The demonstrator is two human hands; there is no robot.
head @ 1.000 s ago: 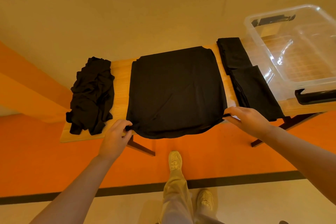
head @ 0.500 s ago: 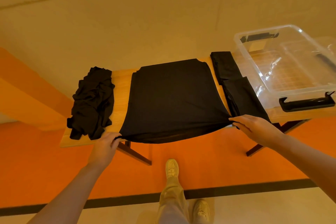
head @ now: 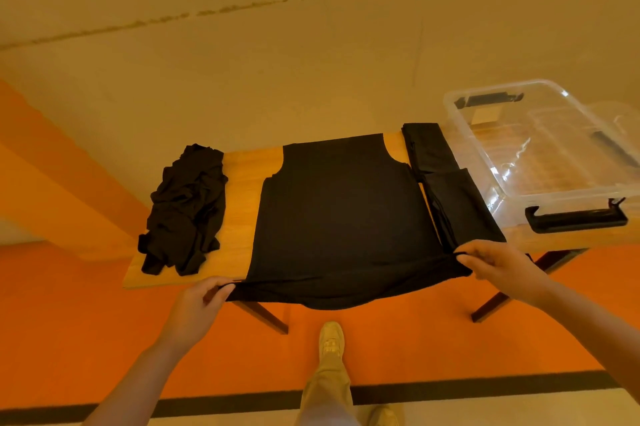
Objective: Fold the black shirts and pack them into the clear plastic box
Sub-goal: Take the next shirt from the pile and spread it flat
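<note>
A black shirt (head: 337, 218) lies flat on the wooden table (head: 239, 204), its hem hanging over the near edge. My left hand (head: 199, 302) pinches the hem's left corner and my right hand (head: 498, 266) pinches its right corner, both just off the table's front. A crumpled pile of black shirts (head: 185, 207) sits at the table's left end. Two folded black shirts (head: 446, 183) lie in a row right of the flat shirt. The clear plastic box (head: 554, 197) with black handles stands open at the right end, with nothing visible in it.
The table stands against a beige wall on an orange floor with a black stripe. Its dark legs (head: 263, 316) splay out below the front edge. My legs and tan shoes (head: 330, 342) are below the shirt's hem.
Both hands have pulled the hem toward me and apart, sliding the shirt nearer so that its shoulders and armholes now show flat on the table. The view has tilted up slightly.
</note>
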